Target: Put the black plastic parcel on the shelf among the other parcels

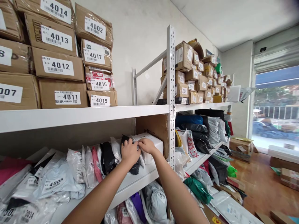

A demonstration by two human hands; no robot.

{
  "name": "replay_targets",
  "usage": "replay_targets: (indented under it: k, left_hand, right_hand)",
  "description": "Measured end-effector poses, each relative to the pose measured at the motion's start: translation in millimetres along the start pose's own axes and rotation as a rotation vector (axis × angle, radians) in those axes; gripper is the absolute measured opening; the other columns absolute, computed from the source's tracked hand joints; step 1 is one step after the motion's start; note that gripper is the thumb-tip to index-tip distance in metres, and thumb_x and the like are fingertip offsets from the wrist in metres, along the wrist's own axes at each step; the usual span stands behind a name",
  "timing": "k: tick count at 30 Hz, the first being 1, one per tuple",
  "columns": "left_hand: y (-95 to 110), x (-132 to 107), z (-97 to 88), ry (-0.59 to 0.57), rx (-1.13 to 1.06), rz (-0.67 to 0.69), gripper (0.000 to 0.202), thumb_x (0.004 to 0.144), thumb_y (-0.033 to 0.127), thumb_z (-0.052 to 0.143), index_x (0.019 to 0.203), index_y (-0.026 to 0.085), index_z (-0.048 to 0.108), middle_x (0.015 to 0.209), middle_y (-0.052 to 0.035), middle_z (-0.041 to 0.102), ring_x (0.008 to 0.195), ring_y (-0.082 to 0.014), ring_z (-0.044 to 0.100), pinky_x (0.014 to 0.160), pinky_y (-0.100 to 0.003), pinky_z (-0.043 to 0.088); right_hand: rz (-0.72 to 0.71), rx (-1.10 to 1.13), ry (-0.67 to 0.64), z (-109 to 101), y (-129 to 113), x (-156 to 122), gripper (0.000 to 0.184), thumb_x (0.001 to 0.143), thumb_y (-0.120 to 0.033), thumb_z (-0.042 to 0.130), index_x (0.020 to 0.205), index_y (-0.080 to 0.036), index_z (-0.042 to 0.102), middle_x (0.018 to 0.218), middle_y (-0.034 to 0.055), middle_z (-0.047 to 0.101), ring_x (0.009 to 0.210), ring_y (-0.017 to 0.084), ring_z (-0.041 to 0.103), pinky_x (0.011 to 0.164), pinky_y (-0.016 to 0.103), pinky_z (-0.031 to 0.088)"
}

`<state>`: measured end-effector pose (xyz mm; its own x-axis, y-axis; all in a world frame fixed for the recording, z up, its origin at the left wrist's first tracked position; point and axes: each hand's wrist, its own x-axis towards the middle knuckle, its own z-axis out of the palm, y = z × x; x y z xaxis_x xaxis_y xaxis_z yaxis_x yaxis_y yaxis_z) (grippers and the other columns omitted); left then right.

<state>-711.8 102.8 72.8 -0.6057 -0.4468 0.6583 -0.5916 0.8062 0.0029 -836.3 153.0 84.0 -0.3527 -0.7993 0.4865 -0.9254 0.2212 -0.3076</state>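
My left hand (129, 152) and my right hand (146, 145) reach side by side into the middle shelf (130, 183). Both have curled fingers pinching the top edges of upright plastic mailer bags. The left hand grips a black mailer bag (135, 168) that stands among grey and white ones. The right hand's fingers close on a grey mailer bag (143, 158) just in front of a white box (153, 143). To the left stands a row of black, pink and white mailers (98, 161).
The upper shelf (81, 115) carries numbered cardboard boxes (58, 67). A white upright post (171, 93) divides the shelving; beyond it lie more boxes (198, 81) and dark bags (198, 130). Parcels lie on the wooden floor (261, 186) by an open doorway.
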Motion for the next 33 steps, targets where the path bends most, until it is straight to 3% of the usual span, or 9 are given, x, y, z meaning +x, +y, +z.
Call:
replay_targets:
  k: [7,13,18,25,27,29,31,32,33]
  left_hand:
    - [-6.3,-6.3,-3.6,-0.049,-0.007,0.048,0.034,0.084,0.037,0.044,0.109,0.019,0.060,0.110,-0.0103,0.055,0.101,-0.0282,0.046,0.083,-0.039,0.043]
    - [-2.7,-9.9,-1.5,-0.038,0.006,0.060,0.034,0.087,0.031,0.040,0.106,0.014,0.062,0.107,-0.0139,0.059,0.100,-0.0316,0.050,0.075,-0.040,0.047]
    - [-2.4,-17.7,3.3,-0.002,0.023,0.071,0.052,0.089,0.030,0.039,0.131,0.000,0.044,0.113,-0.0208,0.061,0.102,-0.0316,0.053,0.083,-0.041,0.047]
    - [-9.6,-28.1,7.4,0.001,-0.066,0.111,0.071,0.083,0.038,0.049,0.138,-0.004,0.032,0.140,-0.0237,0.044,0.128,-0.0320,0.041,0.109,-0.044,0.034]
    - [-14.4,-56.0,8.8,0.032,-0.134,0.150,0.067,0.084,0.040,0.047,0.138,0.002,0.035,0.146,-0.0206,0.037,0.135,-0.0311,0.034,0.113,-0.047,0.029]
    - [-22.0,-105.3,13.3,0.157,-0.198,0.217,0.057,0.088,0.035,0.042,0.142,0.018,0.034,0.149,-0.0107,0.036,0.137,-0.0264,0.032,0.115,-0.050,0.028]
    - [-31.8,-166.2,21.3,0.334,-0.262,0.332,0.063,0.085,0.026,0.046,0.142,0.043,0.025,0.141,0.0025,0.047,0.130,-0.0207,0.043,0.112,-0.050,0.033]
    - [-37.0,-195.1,26.2,0.395,-0.282,0.291,0.065,0.084,0.026,0.050,0.137,0.054,0.026,0.138,0.0072,0.051,0.123,-0.0194,0.050,0.106,-0.047,0.041]
    - [-42.1,-219.7,31.0,0.412,-0.282,0.289,0.061,0.083,0.032,0.054,0.136,0.051,0.031,0.139,0.0031,0.050,0.120,-0.0225,0.052,0.101,-0.049,0.045]
  right_hand:
    - [0.051,-0.152,-0.093,-5.4,-14.0,0.7,0.032,0.086,-0.032,0.041,0.100,-0.025,0.070,0.108,0.0096,0.068,0.101,0.025,0.061,0.082,0.038,0.047]
    - [0.098,-0.173,-0.214,-11.7,-22.3,10.3,0.030,0.088,-0.036,0.046,0.100,-0.019,0.068,0.108,0.0116,0.069,0.100,0.024,0.063,0.086,0.044,0.049]
    - [0.147,-0.127,-0.229,-16.1,-23.2,15.7,0.050,0.088,-0.051,0.034,0.096,-0.018,0.072,0.102,0.0149,0.071,0.100,0.031,0.064,0.083,0.043,0.050]
    - [0.125,-0.030,-0.236,-14.6,-19.8,13.8,0.073,0.083,-0.072,0.023,0.094,-0.021,0.073,0.096,0.0147,0.073,0.102,0.035,0.063,0.088,0.047,0.048]
    - [0.121,0.015,-0.198,-15.2,-20.6,12.2,0.078,0.082,-0.074,0.021,0.105,-0.018,0.070,0.105,0.0167,0.070,0.108,0.036,0.060,0.093,0.050,0.045]
    - [0.090,0.076,-0.126,-16.2,-20.9,6.8,0.075,0.085,-0.070,0.020,0.115,-0.017,0.064,0.116,0.0162,0.065,0.114,0.035,0.056,0.098,0.049,0.043]
    - [0.034,0.134,-0.024,-12.8,-18.1,-8.7,0.067,0.089,-0.061,0.022,0.127,-0.016,0.053,0.124,0.0153,0.060,0.118,0.029,0.053,0.102,0.044,0.041]
    - [-0.002,0.161,0.049,-7.0,-14.6,-22.2,0.064,0.090,-0.056,0.024,0.133,-0.015,0.045,0.128,0.0155,0.056,0.120,0.026,0.051,0.104,0.042,0.039]
    - [-0.032,0.188,0.131,2.6,-9.4,-40.0,0.062,0.091,-0.052,0.026,0.137,-0.014,0.038,0.129,0.0164,0.054,0.120,0.025,0.050,0.105,0.040,0.039]
